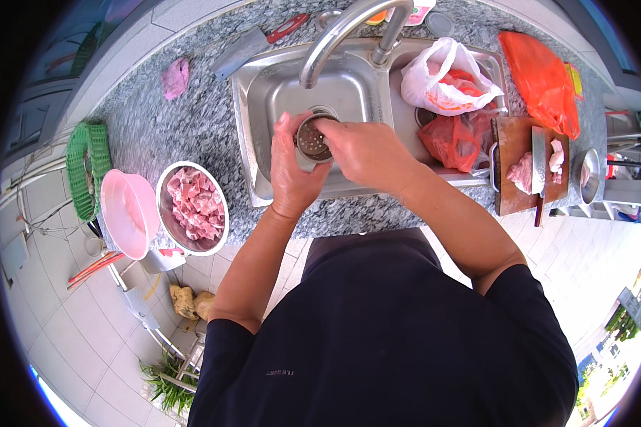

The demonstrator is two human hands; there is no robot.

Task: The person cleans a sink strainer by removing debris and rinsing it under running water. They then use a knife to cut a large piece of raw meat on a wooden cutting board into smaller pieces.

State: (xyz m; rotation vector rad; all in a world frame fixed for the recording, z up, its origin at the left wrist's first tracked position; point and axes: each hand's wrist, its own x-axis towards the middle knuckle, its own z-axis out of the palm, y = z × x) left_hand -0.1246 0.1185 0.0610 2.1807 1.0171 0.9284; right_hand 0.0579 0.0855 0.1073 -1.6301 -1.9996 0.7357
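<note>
Over the left basin of a steel double sink (256, 133), my left hand (291, 165) holds a round metal sink strainer basket (314, 140) with small holes, its thumb and fingers around the rim. My right hand (371, 155) reaches into the strainer from the right with its fingertips, which are partly hidden inside. Whether they pinch something there, I cannot tell. Above both hands curves the steel faucet (334, 37); no water is seen running from it. The drain opening shows partly just behind the strainer.
A steel bowl of cut raw meat (195, 205) and a pink plastic bowl (131, 213) stand left. A cleaver (245, 50) lies behind the sink. Plastic bags (448, 80) fill the right basin; beyond are a red bag (539, 80) and a cutting board (505, 197) with meat and a knife (538, 160).
</note>
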